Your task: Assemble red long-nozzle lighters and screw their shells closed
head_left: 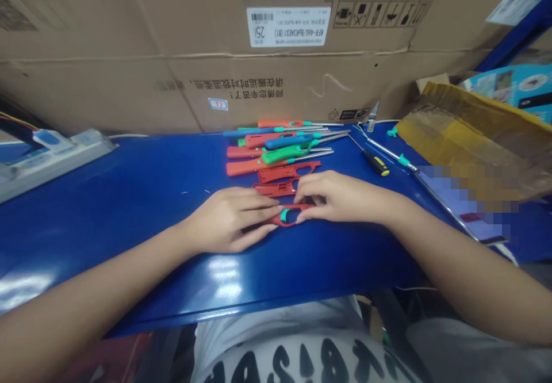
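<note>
A red lighter casing [276, 219] with a green trigger lies at the table's front middle, under both hands. My left hand [235, 216] is closed over its handle end and hides most of it. At the other end, the thumb and fingers of my right hand [334, 196] grip the casing around its looped opening. Just behind it lies an open red casing half [273, 190], partly covered by my right fingers. Another red casing half [284, 172] rests farther back. Beyond are several long-stemmed lighters, among them a green one [284, 153], a blue one [288, 141] and an orange-red one [245, 168].
A large cardboard box [207, 72] walls off the back of the blue table [142, 216]. On the left sits a power strip [92, 147]. A screwdriver [375, 162], a phone-like device [457, 205] and a taped yellow package [470, 136] are at right. Small pins lie left of the casings.
</note>
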The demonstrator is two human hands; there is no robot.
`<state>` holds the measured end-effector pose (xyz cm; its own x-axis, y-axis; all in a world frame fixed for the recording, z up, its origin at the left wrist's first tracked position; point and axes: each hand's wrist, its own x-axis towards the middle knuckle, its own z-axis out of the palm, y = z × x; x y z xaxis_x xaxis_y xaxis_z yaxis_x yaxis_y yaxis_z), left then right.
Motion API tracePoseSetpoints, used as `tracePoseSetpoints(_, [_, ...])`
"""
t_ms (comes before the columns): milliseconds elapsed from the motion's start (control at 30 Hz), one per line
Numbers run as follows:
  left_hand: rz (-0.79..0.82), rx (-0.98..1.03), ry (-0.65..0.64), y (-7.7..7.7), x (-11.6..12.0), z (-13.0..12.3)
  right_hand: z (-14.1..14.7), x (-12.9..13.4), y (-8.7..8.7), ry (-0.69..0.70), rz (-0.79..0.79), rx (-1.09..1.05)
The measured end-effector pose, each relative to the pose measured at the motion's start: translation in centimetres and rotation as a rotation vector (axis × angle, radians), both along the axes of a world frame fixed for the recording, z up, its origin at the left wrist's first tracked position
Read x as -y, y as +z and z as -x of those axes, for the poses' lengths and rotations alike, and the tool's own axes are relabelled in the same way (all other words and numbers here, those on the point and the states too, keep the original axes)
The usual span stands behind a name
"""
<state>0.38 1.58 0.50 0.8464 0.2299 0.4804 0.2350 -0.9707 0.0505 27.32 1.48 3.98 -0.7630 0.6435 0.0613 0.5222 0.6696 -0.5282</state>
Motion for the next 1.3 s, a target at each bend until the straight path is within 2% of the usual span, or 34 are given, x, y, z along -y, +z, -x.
tracePoseSetpoints(133, [0.19,-0.076,-0.029,0.9,-0.2,0.6,0.0,0.0,-0.1,0.021,-0.019,0.001])
tracePoseSetpoints(267, [0.277,-0.122,0.037,1.8,-0.6,1.6,0.0,0.0,-0.2,0.034,-0.044,0.013])
tracePoseSetpoints(400, [0.277,-0.177,0.124,2.3,-0.8,2.1,-0.2,0.2,-0.1,0.037,-0.076,0.014])
tracePoseSetpoints(567, [0.306,-0.206,0.168,2.5,-0.7,2.2,-0.2,0.3,0.0,0.036,-0.085,0.001])
tracePoseSetpoints(867, [0.337,-0.3,0.377,3.0,0.0,1.8,-0.8,0.0,0.4,-0.029,-0.064,0.154])
tracePoseSetpoints(1167, [0.345,-0.272,0.411,2.5,0.4,1.4,-1.5,-0.6,0.4,-0.094,-0.037,0.229])
tracePoseSetpoints(1300, [0.216,-0.327,0.412,2.1,0.9,1.1,-1.3,-0.5,0.4,-0.078,-0.061,0.231])
